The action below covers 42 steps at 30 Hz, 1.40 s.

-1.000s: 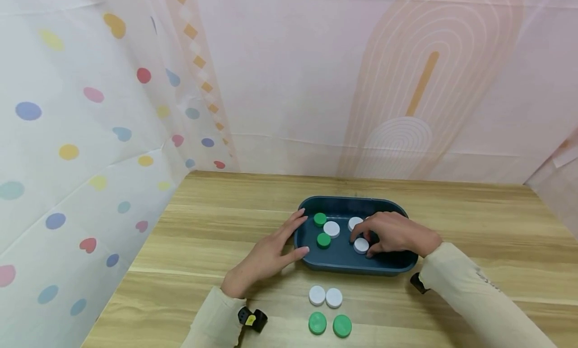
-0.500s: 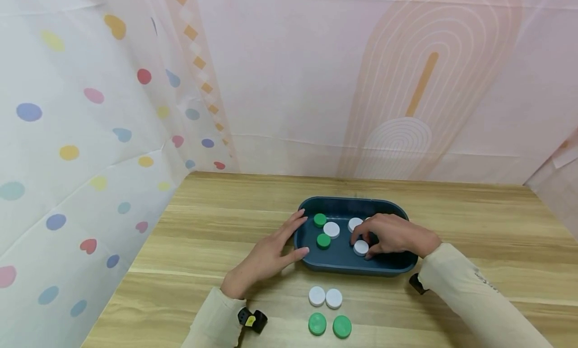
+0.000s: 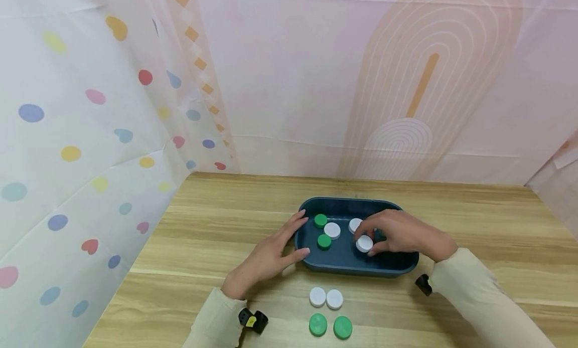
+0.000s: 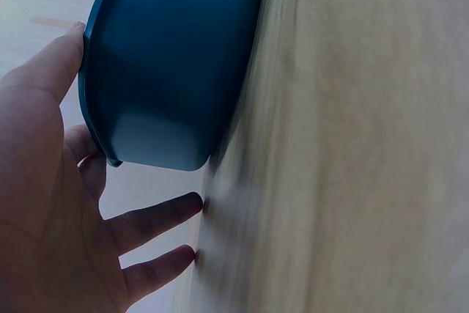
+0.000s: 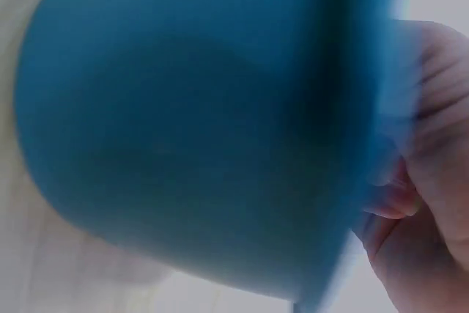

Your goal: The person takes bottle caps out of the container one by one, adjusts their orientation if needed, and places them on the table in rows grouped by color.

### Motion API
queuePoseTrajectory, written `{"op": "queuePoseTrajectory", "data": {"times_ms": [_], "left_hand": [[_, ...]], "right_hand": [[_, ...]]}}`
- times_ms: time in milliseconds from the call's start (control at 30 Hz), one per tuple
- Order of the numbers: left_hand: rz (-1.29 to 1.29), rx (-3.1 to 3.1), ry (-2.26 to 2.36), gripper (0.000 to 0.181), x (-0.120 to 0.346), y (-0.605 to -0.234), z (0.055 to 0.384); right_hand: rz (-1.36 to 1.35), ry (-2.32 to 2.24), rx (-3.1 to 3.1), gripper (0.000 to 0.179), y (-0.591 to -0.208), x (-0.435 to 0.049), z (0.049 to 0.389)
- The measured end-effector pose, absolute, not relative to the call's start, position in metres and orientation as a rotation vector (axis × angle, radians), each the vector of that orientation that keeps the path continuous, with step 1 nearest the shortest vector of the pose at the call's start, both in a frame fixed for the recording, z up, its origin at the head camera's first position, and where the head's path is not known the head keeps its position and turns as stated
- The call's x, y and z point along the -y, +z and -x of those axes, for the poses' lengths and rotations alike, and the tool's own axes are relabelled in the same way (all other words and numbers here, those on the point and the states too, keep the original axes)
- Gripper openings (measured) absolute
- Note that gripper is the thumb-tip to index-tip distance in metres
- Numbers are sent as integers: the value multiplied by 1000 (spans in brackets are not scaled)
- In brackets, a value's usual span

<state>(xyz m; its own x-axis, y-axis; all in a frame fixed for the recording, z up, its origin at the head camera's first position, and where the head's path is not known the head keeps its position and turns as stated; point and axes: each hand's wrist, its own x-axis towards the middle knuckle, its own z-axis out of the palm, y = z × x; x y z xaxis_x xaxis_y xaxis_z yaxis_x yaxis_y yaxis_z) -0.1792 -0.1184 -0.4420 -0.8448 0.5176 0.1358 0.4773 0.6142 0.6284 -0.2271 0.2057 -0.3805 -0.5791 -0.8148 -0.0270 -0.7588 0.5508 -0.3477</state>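
In the head view my right hand [image 3: 397,232] reaches into a dark blue tray [image 3: 347,268] and pinches a white bottle cap [image 3: 364,243] between thumb and fingers. The tray's wall hides this cap in the right wrist view. My left hand [image 3: 266,257] rests at the tray's left end, thumb and fingertips on the rim, fingers fairly straight. In the left wrist view its thumb touches the tray's rim [image 4: 84,100], and two fingers stretch out below. Also in the tray are two green caps [image 3: 324,241] and white caps [image 3: 332,230]; the right hand partly covers others.
In front of the tray, two white caps [image 3: 317,297] lie side by side on the wooden table [image 3: 217,212]. Nearer still are two green caps [image 3: 342,327]. A patterned cloth [image 3: 289,87] hangs behind the table and along its left side.
The right hand has closed on the white cap and shifted slightly right and up with it. The left hand and the tray hold their places.
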Motion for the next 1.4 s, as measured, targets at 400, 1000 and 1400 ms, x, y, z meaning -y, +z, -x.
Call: {"op": "queuePoseTrajectory", "data": {"times_ms": [400, 1000, 1400], "left_hand": [[-848, -2779, 1050, 68, 121, -441, 180], [-850, -2781, 1046, 68, 123, -441, 181], [-859, -2786, 1056, 67, 125, -442, 179]], "right_hand": [[1449, -462, -2669, 34, -353, -210, 192], [1607, -566, -2640, 36, -364, -204, 156], [1583, -675, -2583, 31, -386, -196, 141]]}}
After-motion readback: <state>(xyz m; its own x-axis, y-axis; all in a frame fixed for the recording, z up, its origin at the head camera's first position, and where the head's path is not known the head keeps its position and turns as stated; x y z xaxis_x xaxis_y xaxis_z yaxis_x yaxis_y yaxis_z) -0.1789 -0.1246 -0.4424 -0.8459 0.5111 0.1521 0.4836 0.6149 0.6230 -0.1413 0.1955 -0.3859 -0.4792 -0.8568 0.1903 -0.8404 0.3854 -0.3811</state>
